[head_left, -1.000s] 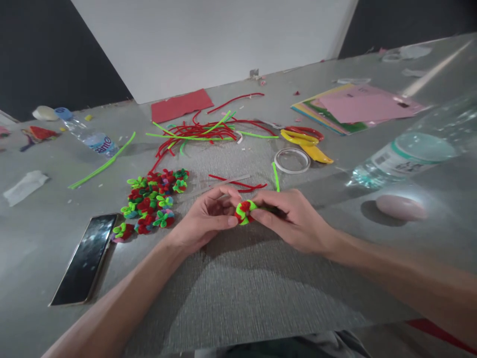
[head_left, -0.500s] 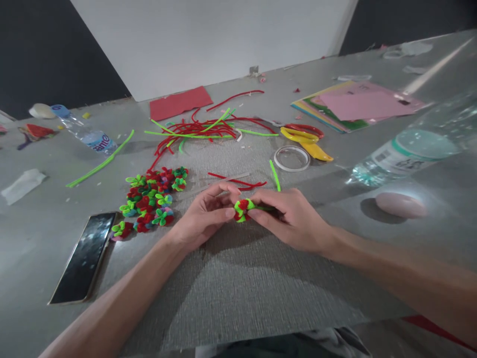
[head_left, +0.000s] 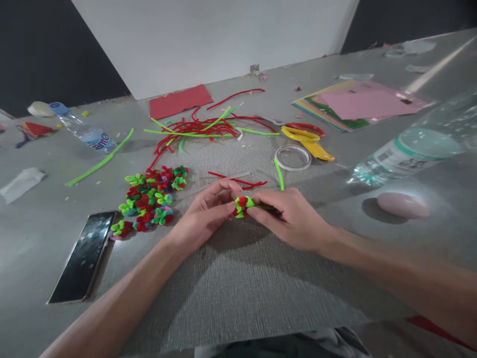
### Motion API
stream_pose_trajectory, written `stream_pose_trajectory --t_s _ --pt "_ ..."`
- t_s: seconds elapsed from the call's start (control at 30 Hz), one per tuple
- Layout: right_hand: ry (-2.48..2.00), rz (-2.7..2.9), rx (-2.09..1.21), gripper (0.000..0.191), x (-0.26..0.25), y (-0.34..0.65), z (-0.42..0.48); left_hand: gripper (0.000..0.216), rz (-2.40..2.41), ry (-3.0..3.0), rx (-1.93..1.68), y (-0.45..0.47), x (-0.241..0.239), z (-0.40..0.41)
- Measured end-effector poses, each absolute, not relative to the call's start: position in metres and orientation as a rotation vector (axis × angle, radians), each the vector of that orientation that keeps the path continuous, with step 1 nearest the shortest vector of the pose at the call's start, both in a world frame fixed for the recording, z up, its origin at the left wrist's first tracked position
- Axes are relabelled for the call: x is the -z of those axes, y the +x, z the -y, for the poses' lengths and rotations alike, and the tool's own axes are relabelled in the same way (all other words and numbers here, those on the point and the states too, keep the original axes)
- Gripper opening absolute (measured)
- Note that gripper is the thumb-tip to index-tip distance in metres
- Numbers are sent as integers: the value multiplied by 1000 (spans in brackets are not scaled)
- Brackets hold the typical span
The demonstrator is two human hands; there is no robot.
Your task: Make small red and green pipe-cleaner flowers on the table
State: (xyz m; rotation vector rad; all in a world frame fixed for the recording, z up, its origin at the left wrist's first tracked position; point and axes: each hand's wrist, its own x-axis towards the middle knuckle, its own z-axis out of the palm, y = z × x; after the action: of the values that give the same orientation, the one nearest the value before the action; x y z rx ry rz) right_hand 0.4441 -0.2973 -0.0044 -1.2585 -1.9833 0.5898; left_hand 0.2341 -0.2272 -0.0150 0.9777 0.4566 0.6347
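A small red and green pipe-cleaner ornament (head_left: 243,206) is pinched between both my hands, just above the table. My left hand (head_left: 208,211) grips its left side with thumb and fingertips. On its right side, my right hand (head_left: 294,219) presses thumb against fingers, and a dark strand end shows beneath them. Left of my hands lies a cluster of finished-looking pipe-cleaner pieces (head_left: 149,199) in red, green and some blue. Loose red pipe cleaners (head_left: 238,181) lie just beyond my fingers, with a short green pipe cleaner (head_left: 279,175) to their right.
Farther back sits a heap of red and green pipe cleaners (head_left: 201,131). Yellow-handled scissors (head_left: 309,141) and a tape roll (head_left: 292,157) lie right of it. A phone (head_left: 82,258), a small bottle (head_left: 87,130), a large bottle (head_left: 406,154), a pink oval object (head_left: 403,205) and coloured paper (head_left: 367,103) surround the workspace.
Both hands stay nearly in place around the ornament, with slight finger movement. The short green pipe cleaner beyond my right hand has shifted a little to the right.
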Motion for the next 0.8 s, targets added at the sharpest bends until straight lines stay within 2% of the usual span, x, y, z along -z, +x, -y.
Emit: stream_pose_trajectory --t_s 0.17,0.33,0.57,0.8 --pt "-1306 2033 -563 30 2 446 296 29 -482 943 -709 234 17 225" --pt "-1317 2037 -559 27 -2 446 299 24 -474 1287 -749 230 18 222" --pt "-1352 2000 -585 30 0 445 300 46 -562 1928 -729 230 14 232" --pt "-1262 2060 -619 31 -2 443 303 35 -666 2159 -742 233 11 239"
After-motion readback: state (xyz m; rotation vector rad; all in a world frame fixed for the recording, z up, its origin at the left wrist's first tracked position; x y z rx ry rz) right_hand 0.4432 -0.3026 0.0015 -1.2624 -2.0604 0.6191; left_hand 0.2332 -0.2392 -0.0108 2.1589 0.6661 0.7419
